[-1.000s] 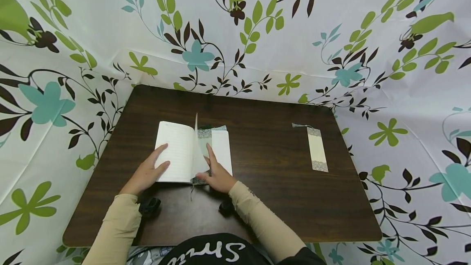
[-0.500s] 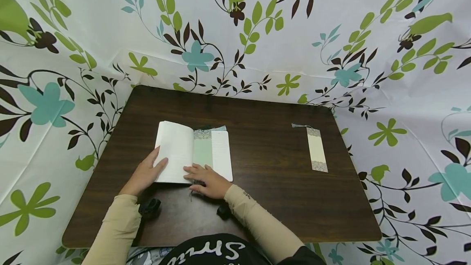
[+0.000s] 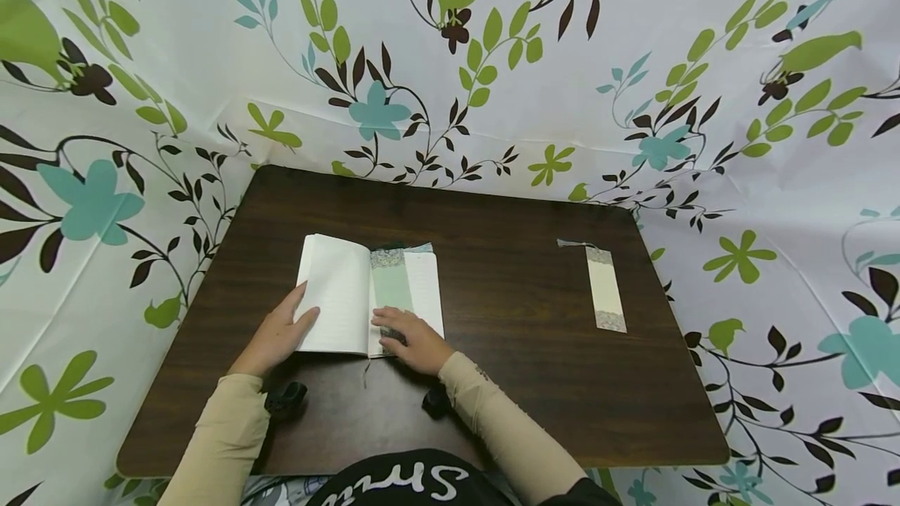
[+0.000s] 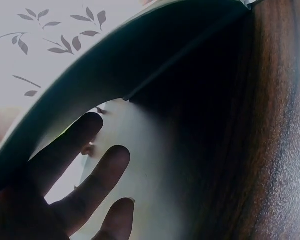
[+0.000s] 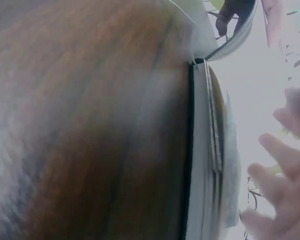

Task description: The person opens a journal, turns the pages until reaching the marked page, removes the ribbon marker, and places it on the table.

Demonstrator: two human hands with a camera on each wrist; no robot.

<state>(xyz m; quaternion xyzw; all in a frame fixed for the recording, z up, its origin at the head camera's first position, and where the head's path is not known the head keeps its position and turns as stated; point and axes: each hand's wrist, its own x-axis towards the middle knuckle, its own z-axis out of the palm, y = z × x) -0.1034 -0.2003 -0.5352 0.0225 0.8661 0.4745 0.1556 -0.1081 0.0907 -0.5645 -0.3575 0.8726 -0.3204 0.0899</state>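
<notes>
An open notebook (image 3: 333, 287) with pale lined pages lies on the table. My left hand (image 3: 274, 338) grips its left side, thumb on the page; in the left wrist view, fingers (image 4: 107, 172) extend beneath the raised cover (image 4: 90, 85). A pale green bookmark (image 3: 391, 283) with grey patterned ends lies on the right page beside the fold, tassel at the top. My right hand (image 3: 415, 340) lies over the bookmark's lower end, its fingers loosely extended. In the right wrist view, the fingers (image 5: 280, 155) are beside the notebook's page edges (image 5: 205, 150).
A cream bookmark (image 3: 605, 289) with grey patterned ends and a tassel lies at the right of the brown table (image 3: 506, 318). A thin ribbon (image 3: 366, 373) hangs from the notebook's lower edge. A patterned cloth (image 3: 450, 123) surrounds the table.
An upright page has turned over to the left, uncovering the green bookmark. My right hand moved left and down to the fold, then back right over the bookmark's lower end. The left hand stays put.
</notes>
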